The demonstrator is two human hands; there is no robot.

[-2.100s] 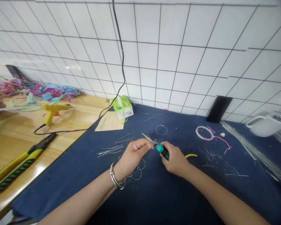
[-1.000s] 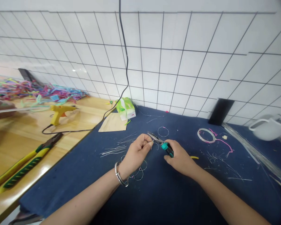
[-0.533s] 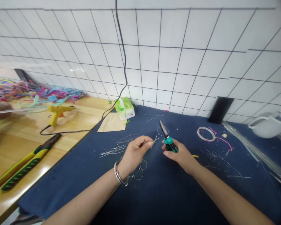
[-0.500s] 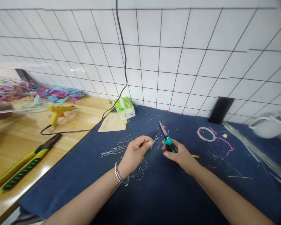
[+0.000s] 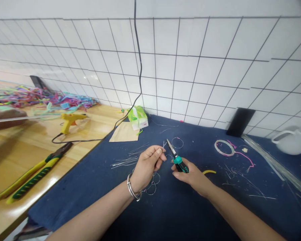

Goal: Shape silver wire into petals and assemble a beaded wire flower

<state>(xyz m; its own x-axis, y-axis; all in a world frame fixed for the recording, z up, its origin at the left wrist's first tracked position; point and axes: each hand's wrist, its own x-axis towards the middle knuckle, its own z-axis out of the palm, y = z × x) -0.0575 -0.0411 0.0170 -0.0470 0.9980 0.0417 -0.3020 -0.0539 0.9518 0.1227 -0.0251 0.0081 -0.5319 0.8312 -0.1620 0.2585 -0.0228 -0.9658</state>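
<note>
Pinching, left hand: the left hand (image 5: 147,164) presses thumb and forefinger together on a thin wire (image 5: 164,144). The wire's short end sticks up just past the fingertips, over the middle of the blue cloth (image 5: 95,187).
Right hand: the right hand (image 5: 192,173) is closed around the teal handle of the small pliers (image 5: 176,159). Their nose points up and left, its tip just beside the thin wire.
Wire loops: a tangle of wire loops (image 5: 152,186) lies on the cloth under the left wrist. They are too fine to count, and I cannot tell whether they join the pinched wire.
Containers: one white jug (image 5: 292,143) stands at the cloth's right edge, its inside hidden. One green and white pack (image 5: 138,117) sits at the far edge, by the tiled wall.
Writing: there are white letters on the teal handle and a red mark on the pack, both too small to read.
Single items on the cloth: one wire ring (image 5: 177,143) lies just beyond the pliers, and one white ring (image 5: 224,148) with a pink strand lies towards the right. There is also one brown paper sheet (image 5: 125,132) and one black stand (image 5: 240,122).
Single items on the wooden tabletop: at the left are one yellow glue gun (image 5: 70,120), its black cable (image 5: 138,67) running up the wall, and one pair of large yellow-handled pliers (image 5: 32,177).
Uncounted: straight wire pieces (image 5: 126,160) lie left of the hands. A heap of coloured strips (image 5: 45,99) fills the far left corner.
Wrist: one silver bangle (image 5: 132,191) is on the left wrist.
</note>
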